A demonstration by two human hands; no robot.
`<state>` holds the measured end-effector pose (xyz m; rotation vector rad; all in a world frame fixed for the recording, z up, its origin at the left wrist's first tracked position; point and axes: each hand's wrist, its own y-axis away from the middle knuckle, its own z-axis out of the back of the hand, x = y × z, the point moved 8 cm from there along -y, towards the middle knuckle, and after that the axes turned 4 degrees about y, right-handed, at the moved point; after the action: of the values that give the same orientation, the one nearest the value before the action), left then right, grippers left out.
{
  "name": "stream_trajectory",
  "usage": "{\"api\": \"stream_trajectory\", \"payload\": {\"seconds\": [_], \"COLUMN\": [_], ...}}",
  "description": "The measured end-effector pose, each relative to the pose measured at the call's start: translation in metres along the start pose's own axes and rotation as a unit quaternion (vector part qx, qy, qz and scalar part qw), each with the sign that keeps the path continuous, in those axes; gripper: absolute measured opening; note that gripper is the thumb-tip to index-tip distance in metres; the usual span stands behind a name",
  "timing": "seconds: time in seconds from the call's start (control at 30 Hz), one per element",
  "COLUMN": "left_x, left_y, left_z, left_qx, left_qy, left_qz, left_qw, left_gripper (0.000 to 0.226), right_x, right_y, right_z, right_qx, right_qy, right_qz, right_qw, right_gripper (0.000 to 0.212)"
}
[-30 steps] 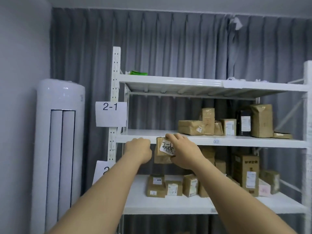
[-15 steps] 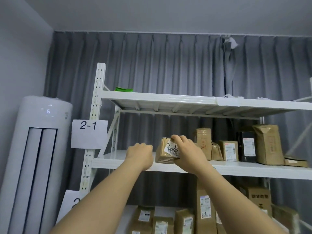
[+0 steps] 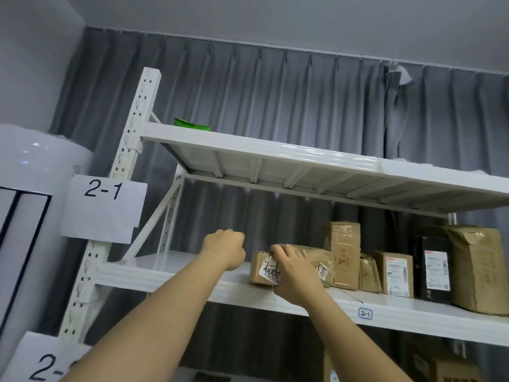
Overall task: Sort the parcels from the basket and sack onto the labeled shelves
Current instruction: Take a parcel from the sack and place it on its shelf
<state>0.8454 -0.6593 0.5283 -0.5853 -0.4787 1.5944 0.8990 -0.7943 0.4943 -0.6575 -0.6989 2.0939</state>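
Observation:
A small brown parcel (image 3: 260,268) with a white handwritten label lies on the white shelf (image 3: 170,274) marked 2-1. My right hand (image 3: 292,271) grips its right end, fingers curled over the top. My left hand (image 3: 224,250) hovers to the left of the parcel as a loose fist, holding nothing and apart from it. Several other brown parcels (image 3: 344,252) and a black one (image 3: 435,268) stand further right on the same shelf.
A paper sign reading 2-1 (image 3: 103,208) hangs on the white upright post. An upper shelf (image 3: 275,153) carries a green item (image 3: 191,124). A white air conditioner (image 3: 30,216) stands at left. Grey curtains hang behind. More boxes (image 3: 446,365) sit on the shelf below.
My right hand carried the parcel up from below the shelf edge and set it on the 2-1 shelf. The view tilted upward. My left hand stayed beside it.

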Motion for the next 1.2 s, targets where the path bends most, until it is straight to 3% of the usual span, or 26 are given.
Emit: {"api": "stream_trajectory", "payload": {"seconds": [0.27,0.43,0.53,0.8,1.2], "left_x": [0.016,0.021,0.018,0.016,0.013], "left_y": [-0.056,-0.07,-0.075,-0.086,-0.069], "left_z": [-0.08,-0.103,-0.111,-0.126,-0.123], "left_qx": [0.037,0.034,0.029,0.035,0.027], "left_qy": [0.055,0.096,0.099,0.089,0.078], "left_qz": [0.025,0.046,0.057,0.105,0.16], "left_qw": [0.997,0.994,0.993,0.99,0.984], "left_gripper": [0.024,0.023,0.021,0.028,0.03], "right_x": [-0.024,-0.033,-0.033,-0.046,-0.057], "right_y": [-0.02,-0.034,-0.045,-0.07,-0.128], "right_z": [-0.074,-0.079,-0.075,-0.101,-0.156], "right_qx": [0.051,0.043,0.011,0.044,0.144], "right_qy": [-0.048,-0.127,-0.136,-0.187,-0.091], "right_qz": [0.041,0.003,0.021,0.024,0.006], "right_qw": [0.997,0.991,0.99,0.981,0.985], "right_gripper": [0.084,0.058,0.039,0.035,0.038]}}
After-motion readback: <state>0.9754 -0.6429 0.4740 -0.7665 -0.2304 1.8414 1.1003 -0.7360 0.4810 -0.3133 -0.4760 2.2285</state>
